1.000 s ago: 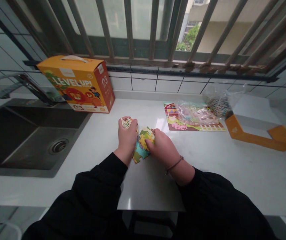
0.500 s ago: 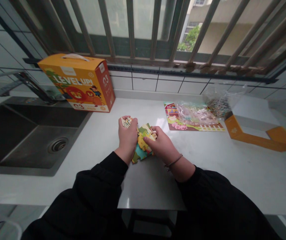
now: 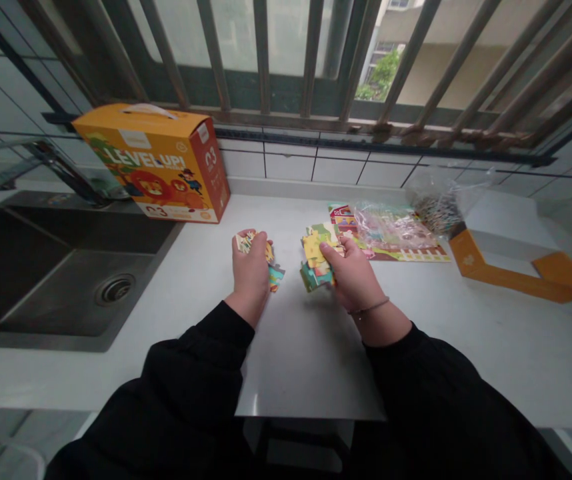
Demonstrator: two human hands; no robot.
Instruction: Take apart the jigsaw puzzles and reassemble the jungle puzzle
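Observation:
My left hand [image 3: 251,267] is closed around a stack of jigsaw puzzle pieces [image 3: 276,275], whose edges show above the fingers and at the right side. A second bunch of puzzle pieces [image 3: 317,253], yellow, green and teal, is pinched between thumb and fingers of my right hand [image 3: 359,273]. Both hands are held above the white countertop [image 3: 306,360], with a gap between the two bunches. Behind my right hand lies a colourful printed sheet [image 3: 416,253], partly under a crumpled clear plastic bag [image 3: 389,223].
An orange box [image 3: 166,173] marked "LEVEL UP!" stands at the back left beside the sink [image 3: 116,267] and faucet [image 3: 61,170]. At the right are a clear bag of puzzle pieces [image 3: 439,210] and an open orange-edged box part [image 3: 511,283]. Window bars [image 3: 311,60] rise behind.
My right hand has moved right and slightly up with its bunch of pieces, away from my left hand. The left hand has shifted slightly left, still holding its stack.

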